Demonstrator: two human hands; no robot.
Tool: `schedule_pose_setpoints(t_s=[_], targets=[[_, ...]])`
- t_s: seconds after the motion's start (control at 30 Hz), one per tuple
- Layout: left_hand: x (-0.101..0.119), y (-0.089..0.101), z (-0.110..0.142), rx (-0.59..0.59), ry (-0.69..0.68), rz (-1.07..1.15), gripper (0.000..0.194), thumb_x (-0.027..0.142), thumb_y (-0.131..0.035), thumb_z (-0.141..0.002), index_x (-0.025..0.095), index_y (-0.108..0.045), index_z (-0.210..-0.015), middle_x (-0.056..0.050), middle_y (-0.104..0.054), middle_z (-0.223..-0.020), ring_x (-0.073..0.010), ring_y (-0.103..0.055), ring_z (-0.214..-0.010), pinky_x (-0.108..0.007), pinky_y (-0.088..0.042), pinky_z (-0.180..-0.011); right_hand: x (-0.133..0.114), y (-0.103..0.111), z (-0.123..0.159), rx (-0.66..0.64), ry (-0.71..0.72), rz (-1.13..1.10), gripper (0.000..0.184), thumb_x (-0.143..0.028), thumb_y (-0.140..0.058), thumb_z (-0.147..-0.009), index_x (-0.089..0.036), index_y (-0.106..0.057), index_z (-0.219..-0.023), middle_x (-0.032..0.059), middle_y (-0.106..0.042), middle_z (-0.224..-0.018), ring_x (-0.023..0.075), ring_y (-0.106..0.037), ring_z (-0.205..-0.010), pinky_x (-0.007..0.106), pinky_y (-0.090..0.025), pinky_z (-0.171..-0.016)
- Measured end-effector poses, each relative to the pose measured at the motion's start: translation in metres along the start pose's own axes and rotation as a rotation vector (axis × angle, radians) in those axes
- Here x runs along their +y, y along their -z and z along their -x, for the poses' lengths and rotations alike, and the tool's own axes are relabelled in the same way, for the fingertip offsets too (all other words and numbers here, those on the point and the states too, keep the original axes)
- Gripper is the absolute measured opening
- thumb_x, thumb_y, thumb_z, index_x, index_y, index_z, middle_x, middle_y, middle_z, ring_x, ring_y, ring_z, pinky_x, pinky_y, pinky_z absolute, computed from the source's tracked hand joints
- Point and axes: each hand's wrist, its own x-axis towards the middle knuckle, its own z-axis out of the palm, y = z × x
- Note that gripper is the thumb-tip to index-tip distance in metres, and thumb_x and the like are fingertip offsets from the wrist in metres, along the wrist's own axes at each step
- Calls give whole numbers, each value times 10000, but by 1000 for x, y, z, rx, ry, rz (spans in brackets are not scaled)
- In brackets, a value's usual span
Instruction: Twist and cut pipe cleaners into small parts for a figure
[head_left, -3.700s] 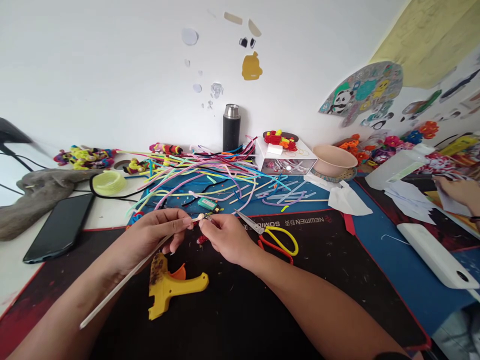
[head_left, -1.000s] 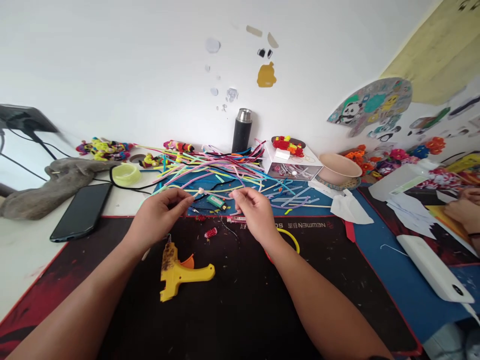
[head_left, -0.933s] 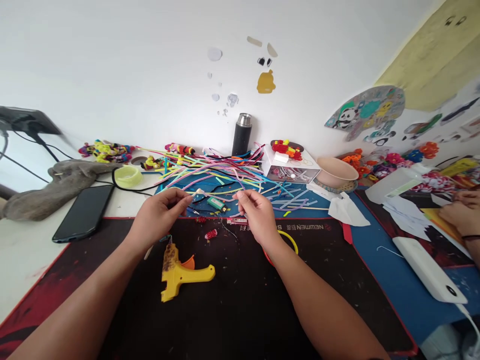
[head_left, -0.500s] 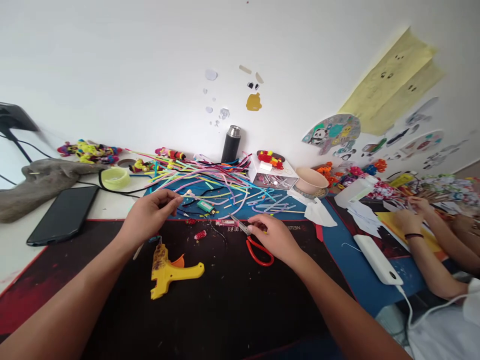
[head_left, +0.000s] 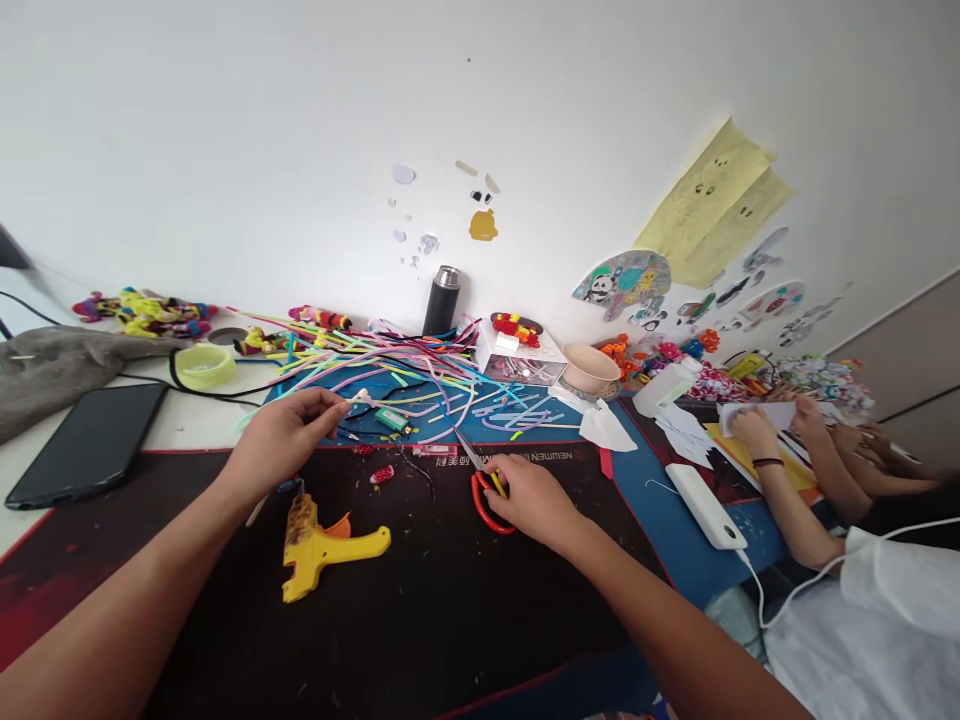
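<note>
Pale craft stem (head_left: 257,508) is pinched narrowly between the thumb and fingertips of the left hand (head_left: 289,440), its tail trailing at seven o'clock and its white knob (head_left: 362,397) poking out at two. At that hand's five o'clock, a yellow glue gun (head_left: 322,546) lies on the black mat (head_left: 420,640); at the gun's two o'clock, scissors (head_left: 477,464) point toward eleven, handle held by the right hand's (head_left: 536,500) curled fingers.
</note>
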Motion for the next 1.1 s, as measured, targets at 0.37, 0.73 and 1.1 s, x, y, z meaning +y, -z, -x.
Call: schedule_pose_setpoints(t_s=[0.37,0.73,1.1], targets=[[-5,-6,3,22,-93,-55,442,669,-552,-906,254,-697,-858,-5,-703,-690,-214,-582,-615,-306,-398,-602,21,-6,20,-84,-288,-1085,613,-633,-875,-812,-193,-649,-1174,-29,-660,-760,65,-433,-418,209,-289,-422],[-6,-12,5,-3,-129,-90,426,655,-532,-934,261,-677,-860,13,-667,-658,-201,-537,-583,-299,-383,-603,5,-43,23,-169,-70,-1686,655,-792,-649,-944,-232,-709,-1280,-56,-528,-707,36,-258,-351,230,-217,-379],[-1,-12,9,7,-142,31,403,632,-584,-938,255,-678,-835,5,-693,-704,-200,-566,-635,-293,-430,-622,-53,-48,-4,-425,204,-1481,870,-866,-670,-886,-176,-622,-1412,153,-816,-980,257,-820,-779,317,-578,-712]])
